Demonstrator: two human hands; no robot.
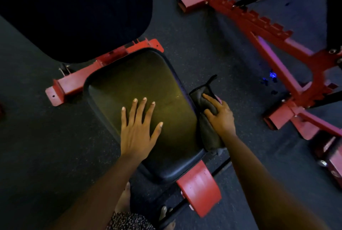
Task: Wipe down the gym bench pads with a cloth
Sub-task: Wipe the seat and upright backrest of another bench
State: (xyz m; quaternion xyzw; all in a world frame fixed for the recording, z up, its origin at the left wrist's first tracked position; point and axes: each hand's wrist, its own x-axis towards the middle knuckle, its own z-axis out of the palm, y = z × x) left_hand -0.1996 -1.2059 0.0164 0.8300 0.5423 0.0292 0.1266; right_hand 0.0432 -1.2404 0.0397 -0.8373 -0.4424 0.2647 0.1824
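Note:
The black seat pad (140,81) of a red-framed gym bench fills the middle of the view. The black back pad (77,7) rises at the upper left. My left hand (137,128) lies flat on the seat pad with its fingers spread and straight. My right hand (219,115) grips a dark grey cloth (208,131) against the right side edge of the seat pad. The cloth hangs down along that side, and part of it is hidden under my fingers.
The bench's red frame (74,83) crosses behind the seat, and a red bracket (199,191) sits at its front end. A second red frame (273,57) with a toothed rail lies on the dark rubber floor (37,146) to the right. My bare feet (125,198) stand below the seat.

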